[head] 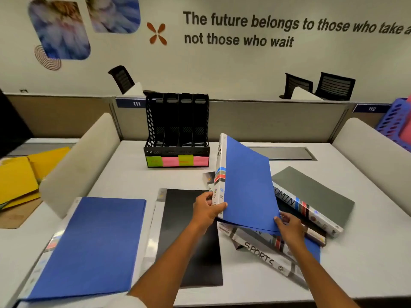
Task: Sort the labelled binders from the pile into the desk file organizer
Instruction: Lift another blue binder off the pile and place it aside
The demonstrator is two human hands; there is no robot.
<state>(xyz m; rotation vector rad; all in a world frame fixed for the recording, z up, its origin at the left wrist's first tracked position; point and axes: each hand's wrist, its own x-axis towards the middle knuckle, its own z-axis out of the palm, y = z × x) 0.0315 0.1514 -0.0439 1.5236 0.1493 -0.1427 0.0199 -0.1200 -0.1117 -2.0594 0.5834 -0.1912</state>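
Two hands gripping tilted blue binder

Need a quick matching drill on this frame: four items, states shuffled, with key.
Things:
1. blue binder
2. black binder
3. file organizer
4. grey binder

States:
A. stands upright at the back of the desk, slots unfilled
B. tilted up, gripped by left hand and right hand
C. rests on the pile, right of the hands
D. lies flat on the desk, left of the pile

Pairs: 1-B, 2-D, 3-A, 4-C
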